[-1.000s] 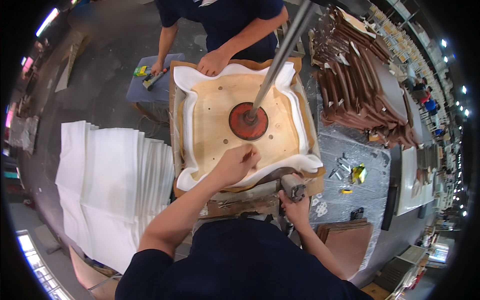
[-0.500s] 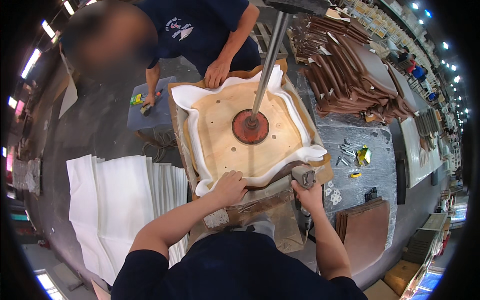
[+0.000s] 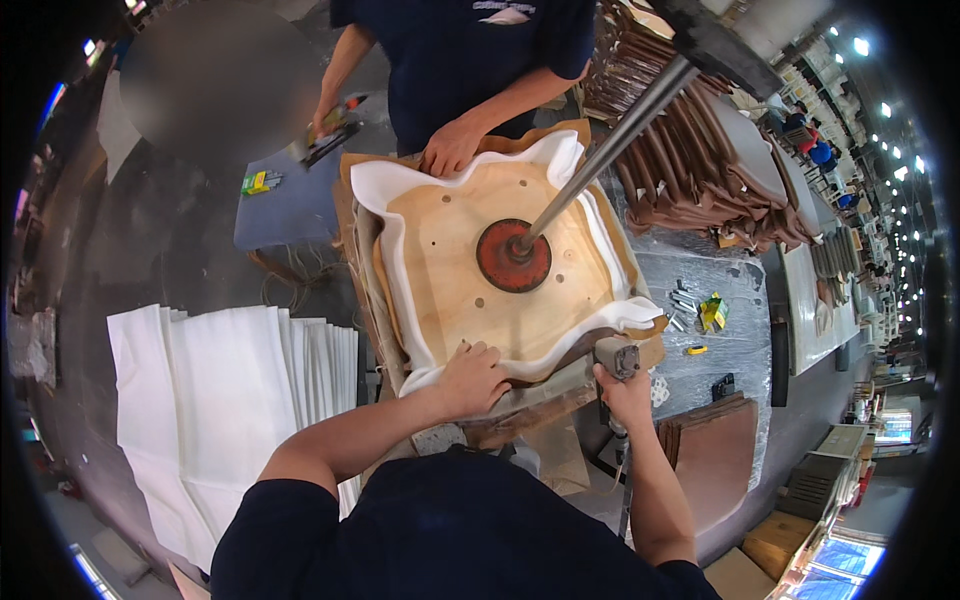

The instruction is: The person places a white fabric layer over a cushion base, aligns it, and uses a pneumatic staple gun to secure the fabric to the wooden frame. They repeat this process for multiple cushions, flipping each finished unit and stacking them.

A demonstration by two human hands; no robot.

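A square wooden seat board [image 3: 470, 210] lies face up, with white padding [image 3: 405, 340] and a brown cover [image 3: 540, 372] bunched around its rim. A red round pad [image 3: 500, 275] on a metal rod [image 3: 610, 155] presses on its middle. My left hand [image 3: 475, 382] is closed over the near edge of the padding, fingertips on the board. In my right hand [image 3: 625, 395] is a grey staple gun [image 3: 617, 357], held upright by the near right corner, with a hose below. Across the board, a co-worker's hand [image 3: 455, 147] rests on the far edge of the padding.
White sheets [image 3: 210, 390] are stacked at the left. On the right, a plastic-wrapped table [image 3: 735, 285] bears staple strips [image 3: 683, 305], a yellow cutter [image 3: 697, 350] and brown covers [image 3: 715, 440]. More brown covers [image 3: 700, 170] pile up behind. A small staple box [image 3: 262, 182] sits on a blue-grey stand [image 3: 285, 215].
The co-worker has lifted a tool, seemingly another staple gun, off the blue-grey stand. My left hand stays at the near edge, and the staple gun remains by the near right corner.
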